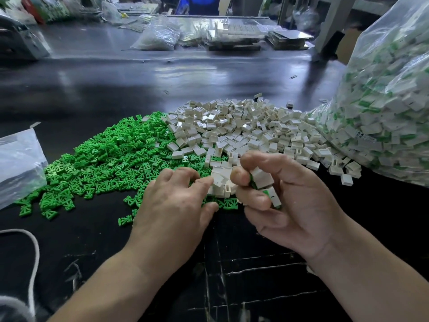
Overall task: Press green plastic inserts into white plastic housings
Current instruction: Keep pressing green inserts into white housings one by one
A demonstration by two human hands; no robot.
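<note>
- While the right hand grips white housings at lower centre, green shows between its fingers;
- the left hand rests palm-down on green inserts, any pinch hidden.

Bare black table lies open nearest the person; green inserts, white housings and bulging bag block beyond.

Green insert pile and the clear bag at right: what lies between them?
The heap of white housings fills that stretch, meeting the green insert pile and the clear bag, as the head view shows.
</note>
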